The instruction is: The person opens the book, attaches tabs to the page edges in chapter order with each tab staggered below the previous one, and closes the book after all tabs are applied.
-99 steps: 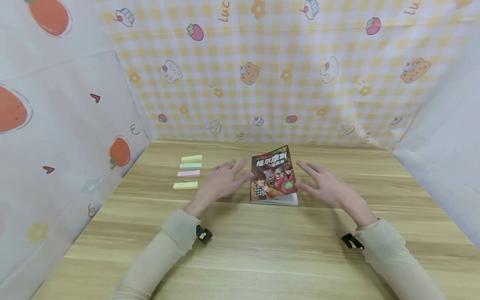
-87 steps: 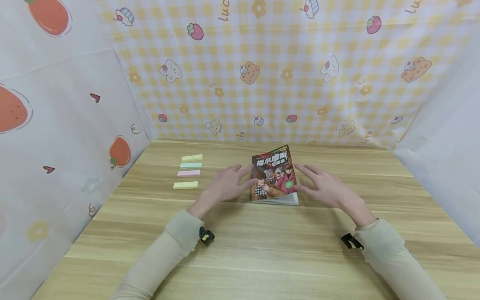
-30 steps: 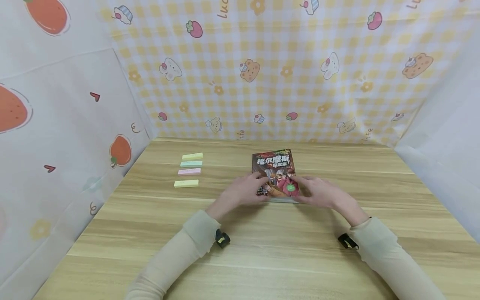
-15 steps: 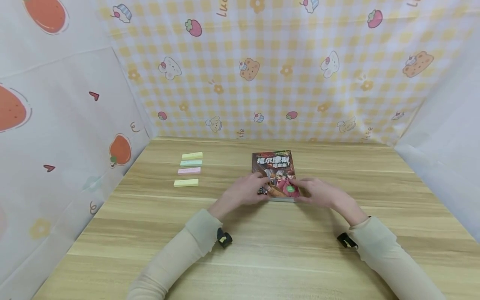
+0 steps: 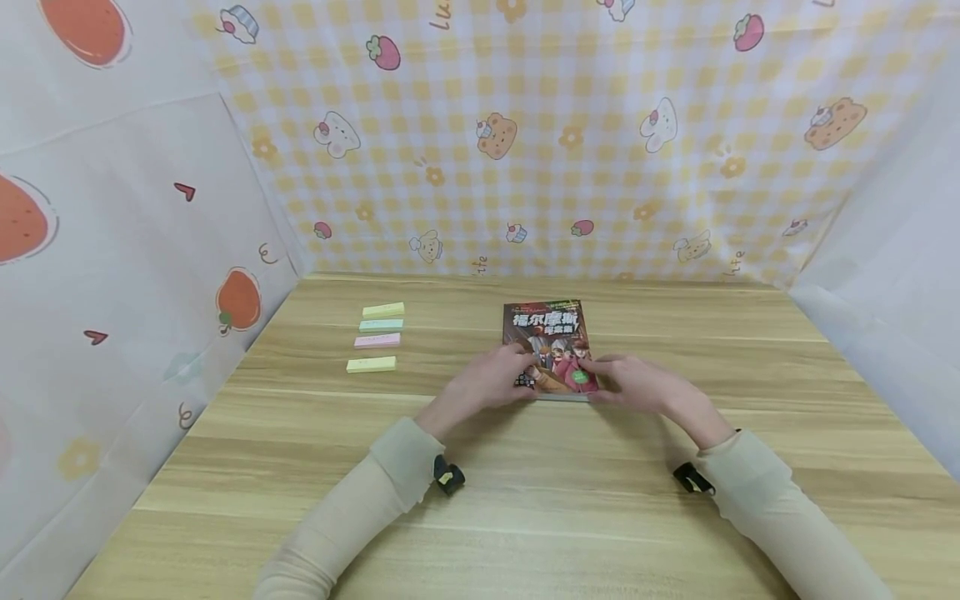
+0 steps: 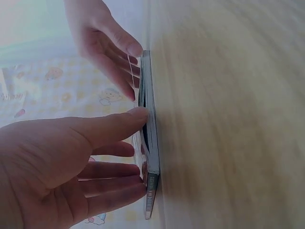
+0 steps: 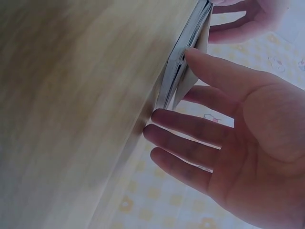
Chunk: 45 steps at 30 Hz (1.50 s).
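A small paperback book [image 5: 546,323] with an illustrated dark red and brown cover lies on the wooden table. My left hand [image 5: 491,379] is at its lower left corner, fingertips on the cover. In the left wrist view the thumb [image 6: 136,116] touches the lower page edge, where a narrow gap shows between pages. At the lower right corner is my right hand [image 5: 637,383], its index fingertip on the cover. The right wrist view shows its thumb [image 7: 193,55] at the page edge beside the slightly raised cover [image 7: 188,86], with the fingers fairly straight.
Several sticky-note pads form a column left of the book: a yellow one [image 5: 383,311], a mint green one [image 5: 381,325], a pink one [image 5: 377,340] and another yellow one [image 5: 371,364]. Patterned cloth [image 5: 420,100] hangs behind the table [image 5: 547,500].
Both hands have come in from the sides to the book's lower corners, the left moving farther. The lifted cover has come down nearly flat. In the last half second little has moved.
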Motion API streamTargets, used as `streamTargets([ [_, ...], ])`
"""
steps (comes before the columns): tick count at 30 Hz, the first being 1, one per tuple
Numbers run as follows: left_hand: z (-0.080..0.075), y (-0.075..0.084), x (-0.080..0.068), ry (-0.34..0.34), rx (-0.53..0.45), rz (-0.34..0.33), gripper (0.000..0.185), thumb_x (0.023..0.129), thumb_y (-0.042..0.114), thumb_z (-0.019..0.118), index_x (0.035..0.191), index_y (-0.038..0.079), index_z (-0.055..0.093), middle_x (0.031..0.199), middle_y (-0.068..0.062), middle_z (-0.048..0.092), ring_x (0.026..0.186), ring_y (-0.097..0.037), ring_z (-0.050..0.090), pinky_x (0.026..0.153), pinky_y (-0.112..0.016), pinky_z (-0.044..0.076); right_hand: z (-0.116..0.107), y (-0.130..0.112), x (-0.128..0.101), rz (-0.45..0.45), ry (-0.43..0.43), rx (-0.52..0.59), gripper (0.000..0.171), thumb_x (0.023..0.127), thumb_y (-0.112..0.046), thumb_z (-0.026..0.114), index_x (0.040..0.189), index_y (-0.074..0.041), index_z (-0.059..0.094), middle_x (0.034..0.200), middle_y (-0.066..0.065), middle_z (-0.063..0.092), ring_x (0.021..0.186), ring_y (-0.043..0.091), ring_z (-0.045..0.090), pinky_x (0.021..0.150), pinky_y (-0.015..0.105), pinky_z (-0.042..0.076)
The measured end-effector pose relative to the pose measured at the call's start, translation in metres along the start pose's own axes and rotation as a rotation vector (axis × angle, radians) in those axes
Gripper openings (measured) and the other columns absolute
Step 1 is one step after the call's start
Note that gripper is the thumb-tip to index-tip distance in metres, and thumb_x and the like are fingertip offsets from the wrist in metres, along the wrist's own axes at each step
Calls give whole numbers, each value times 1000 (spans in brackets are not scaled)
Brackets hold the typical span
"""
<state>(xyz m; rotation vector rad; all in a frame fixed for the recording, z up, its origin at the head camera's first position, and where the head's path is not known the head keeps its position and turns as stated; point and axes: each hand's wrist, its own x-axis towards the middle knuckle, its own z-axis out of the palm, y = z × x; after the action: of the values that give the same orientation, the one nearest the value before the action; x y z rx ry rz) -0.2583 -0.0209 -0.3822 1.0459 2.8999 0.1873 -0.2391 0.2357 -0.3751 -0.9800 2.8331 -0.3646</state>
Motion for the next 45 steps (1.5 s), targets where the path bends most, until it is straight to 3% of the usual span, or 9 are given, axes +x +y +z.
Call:
streamTargets([
  [5, 0, -2, 0, 26, 1, 43, 51, 91, 39, 75, 129, 6, 68, 121, -11, 67, 108, -23, 65, 93, -36, 55, 0, 1, 0, -1, 6, 28, 60, 95, -23, 72, 141, 8, 51, 132, 29, 59, 122, 46, 57, 103, 57, 45],
  [12, -2, -4, -2, 56, -76, 74, 36, 90, 35, 78, 111, 5, 75, 103, -8, 69, 93, -19, 66, 83, -31, 56, -1, 1, -2, 4, 5, 45, 61, 95, -24, 71, 142, 9, 50, 133, 29, 59, 121, 45, 57, 103, 57, 45],
  [20, 0, -9, -1, 58, -137, 111, 32, 92, 29, 76, 114, 6, 76, 108, -7, 71, 97, -18, 68, 89, -29, 55, -7, 3, -3, -2, 13, 75, 62, 97, -23, 69, 146, 6, 46, 134, 27, 59, 115, 39, 62, 100, 56, 48],
  [25, 1, -11, -1, 65, -153, 152, 29, 92, 26, 75, 114, 7, 76, 109, -8, 72, 99, -18, 68, 90, -29, 55, -10, 3, -4, 7, 10, 93, 61, 100, -25, 65, 149, 4, 45, 138, 28, 56, 122, 43, 58, 103, 58, 45],
  [35, -3, -13, -6, 71, -173, 207, 22, 94, 22, 73, 109, 6, 76, 103, -6, 75, 91, -16, 69, 84, -26, 56, -12, 5, -4, 40, 21, 162, 67, 102, -27, 60, 154, 5, 33, 133, 35, 56, 120, 49, 58, 100, 60, 46],
  [45, -2, -20, -6, 112, -201, 230, 15, 95, 10, 70, 109, 4, 75, 103, -8, 75, 92, -18, 70, 81, -27, 56, -12, 5, -3, 108, 17, 171, 77, 102, -34, 61, 156, 5, 23, 126, 30, 62, 113, 44, 63, 100, 59, 47],
])
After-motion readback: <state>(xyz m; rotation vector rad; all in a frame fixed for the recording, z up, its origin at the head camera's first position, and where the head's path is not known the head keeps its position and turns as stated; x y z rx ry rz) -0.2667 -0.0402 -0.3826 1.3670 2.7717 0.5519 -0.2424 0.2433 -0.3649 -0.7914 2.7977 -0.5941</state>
